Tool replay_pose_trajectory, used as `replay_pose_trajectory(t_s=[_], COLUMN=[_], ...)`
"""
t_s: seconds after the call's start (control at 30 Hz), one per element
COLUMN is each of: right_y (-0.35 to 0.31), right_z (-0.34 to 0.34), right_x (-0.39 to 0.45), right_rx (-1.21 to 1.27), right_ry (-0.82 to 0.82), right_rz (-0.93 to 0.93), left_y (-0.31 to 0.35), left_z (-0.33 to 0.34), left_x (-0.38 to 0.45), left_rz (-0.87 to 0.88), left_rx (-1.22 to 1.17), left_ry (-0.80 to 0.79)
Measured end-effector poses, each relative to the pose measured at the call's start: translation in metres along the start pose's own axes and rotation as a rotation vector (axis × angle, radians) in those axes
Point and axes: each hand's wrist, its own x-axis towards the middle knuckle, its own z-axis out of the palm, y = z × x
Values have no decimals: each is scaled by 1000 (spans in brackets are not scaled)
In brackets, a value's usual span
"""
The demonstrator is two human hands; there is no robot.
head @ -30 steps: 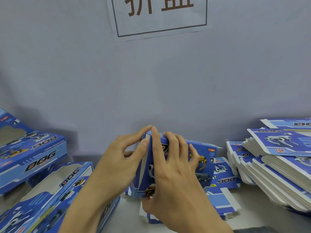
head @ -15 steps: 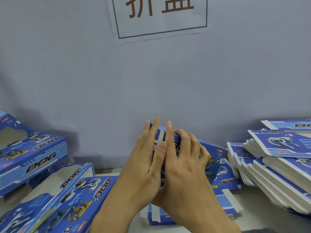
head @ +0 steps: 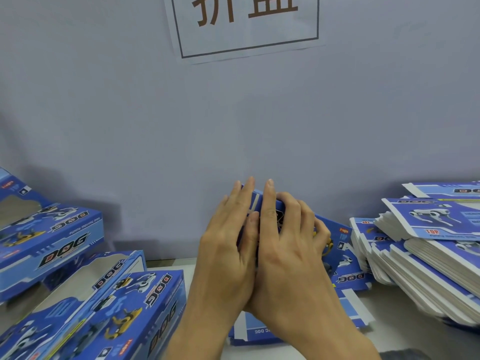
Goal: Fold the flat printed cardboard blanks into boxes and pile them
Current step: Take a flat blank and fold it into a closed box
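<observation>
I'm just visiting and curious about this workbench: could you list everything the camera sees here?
Box being folded: one, blue print, centre, between both hands.
Folded boxes: at least three, blue with DOG lettering, piled at left.
Flat blanks: tall stack, blue print with white edges, right.
Loose blanks: a few, blue, lying under the hands.
Paper sign: one, white with brown characters, on the wall.
Wall: grey, behind.
Left hand: fingers straight, pressing the box's end.
Right hand: fingers curled over the box's top.

The left hand (head: 228, 255) has flattened from a curled grip, its straight fingers now pressing the near end of the blue printed cardboard box (head: 335, 245) beside the right hand (head: 291, 250), which has drawn closer.
</observation>
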Motion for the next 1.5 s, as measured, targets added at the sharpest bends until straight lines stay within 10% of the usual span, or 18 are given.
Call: replay_pose_trajectory(t_s=[0.73, 1.0, 1.17, 1.33, 1.5], right_y=[4, -3, 1, 10, 33], right_z=[-4, 6, 18, 17, 21], right_x=[-1, -8, -16, -7, -3], right_rx=[30, 315, 693, 1177, 1275], right_ry=[-1, -84, 394, -141, 14], right_rz=[-30, -192, 156, 657, 593], left_y=[-6, -40, -60, -52, -46], left_z=[1, -8, -16, 4, 15], left_x=[2, -2, -4, -9, -12], left_rz=[-55, -413, -761, -837, -876], left_rx=[-49, -90, -266, -454, -648], left_ry=[-182, 218, 534, 539, 274])
